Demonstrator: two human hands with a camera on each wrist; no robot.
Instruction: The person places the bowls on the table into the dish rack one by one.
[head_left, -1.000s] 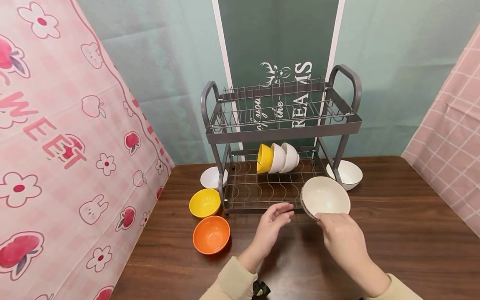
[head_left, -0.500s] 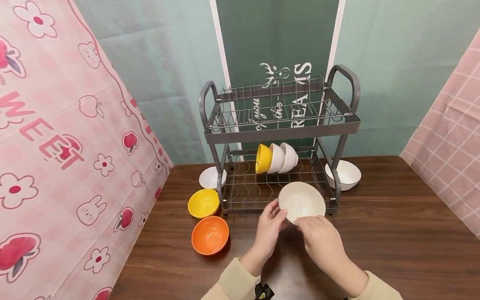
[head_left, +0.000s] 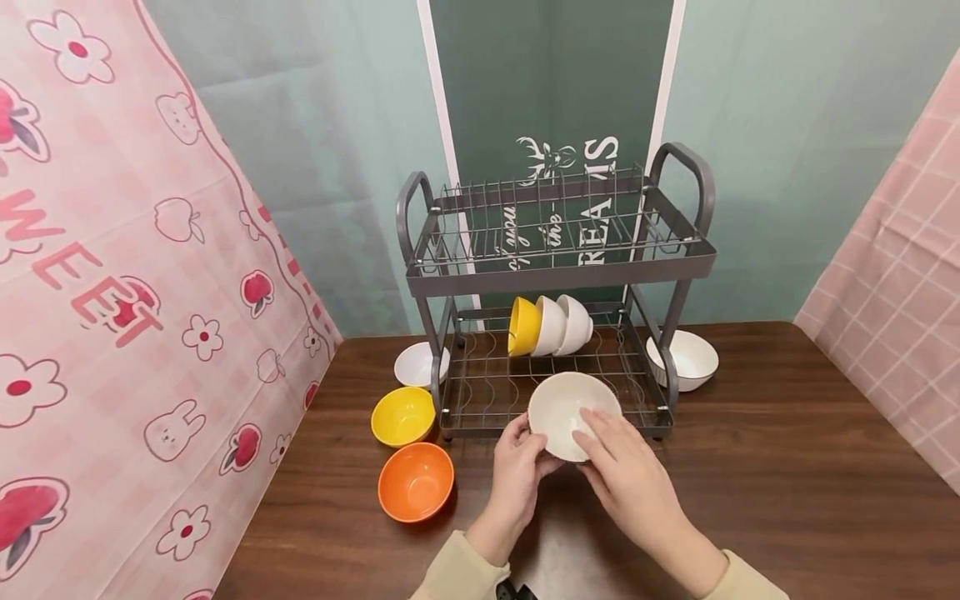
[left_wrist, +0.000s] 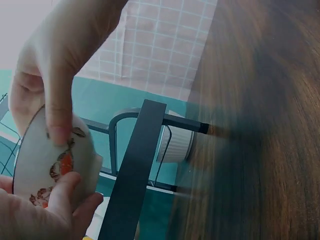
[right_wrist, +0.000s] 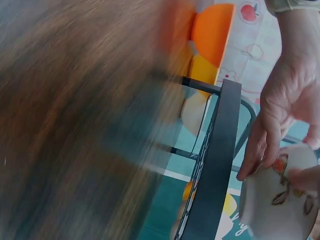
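A white bowl is held tilted in front of the dish rack, its inside facing up toward me. My left hand grips the left rim, thumb at the edge and fingers against the outer wall. Over the near right rim, my right hand has fingers inside the bowl and its thumb outside. In the left wrist view the bowl's outer wall shows orange and brown flower prints, with both hands on it. Part of the bowl's underside is hidden by fingers in the head view.
On the rack's lower tier, a yellow bowl and two white bowls stand on edge. Left of it are a white bowl, a yellow bowl and an orange bowl. Another white bowl sits behind the right leg.
The held bowl has come leftward from the rack's right front corner. My left hand, earlier apart from it, now grips its rim. My right hand's fingers have slid further inside.
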